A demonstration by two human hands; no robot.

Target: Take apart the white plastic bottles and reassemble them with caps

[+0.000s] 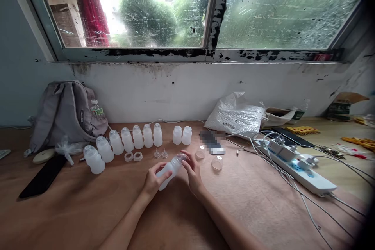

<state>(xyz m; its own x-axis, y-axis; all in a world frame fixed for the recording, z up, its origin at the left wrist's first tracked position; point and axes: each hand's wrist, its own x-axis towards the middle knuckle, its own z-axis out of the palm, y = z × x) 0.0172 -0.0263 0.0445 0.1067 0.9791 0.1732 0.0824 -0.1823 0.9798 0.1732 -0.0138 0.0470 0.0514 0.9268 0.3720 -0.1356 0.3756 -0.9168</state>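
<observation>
My left hand (pixel 154 179) is wrapped round a frosted white baby bottle (pixel 167 176), which leans with its top toward the upper right. At that top, the fingers of my right hand (pixel 191 170) pinch the clear cap (pixel 179 158). Just beyond my hands lie two clear nipples (pixel 160 154) and two white collar rings (pixel 133 156). Two clear caps (pixel 217 163) rest on the table to the right of my right hand. Several capped baby bottles (pixel 127 139) stand in a curved row behind, and two topless bottles (pixel 182 135) stand to their right.
A grey backpack (pixel 66 113), a dark phone-like slab (pixel 43 176) and a knotted plastic bag (pixel 69 148) lie at left. On the right are a silver padded bag (pixel 236 115), a partly blurred phone (pixel 212 143), and a power strip (pixel 304 175) with trailing cables. A window wall bounds the table.
</observation>
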